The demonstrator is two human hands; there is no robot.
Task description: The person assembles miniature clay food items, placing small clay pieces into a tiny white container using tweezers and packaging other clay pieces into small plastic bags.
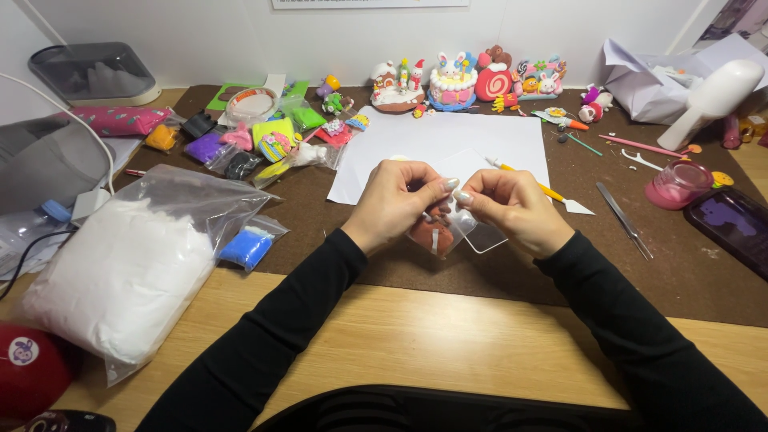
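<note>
Both hands meet over the brown mat [688, 280], pinching the top of a small clear plastic bag of reddish-brown clay [433, 234]. My left hand [392, 204] grips the bag's left top edge with thumb and fingers. My right hand [512, 210] grips the right top edge. The bag hangs between them just above the mat, in front of a white paper sheet [448, 140]. A clear flat plastic piece [486, 238] lies under my right hand.
A big bag of white clay [128, 268] and a small blue clay bag [248, 246] lie at left. Several coloured clay bags [264, 140] and finished clay figures [456, 80] line the back. Sculpting tools [624, 216], a pink jar [678, 184] and a purple tray [732, 228] lie at right.
</note>
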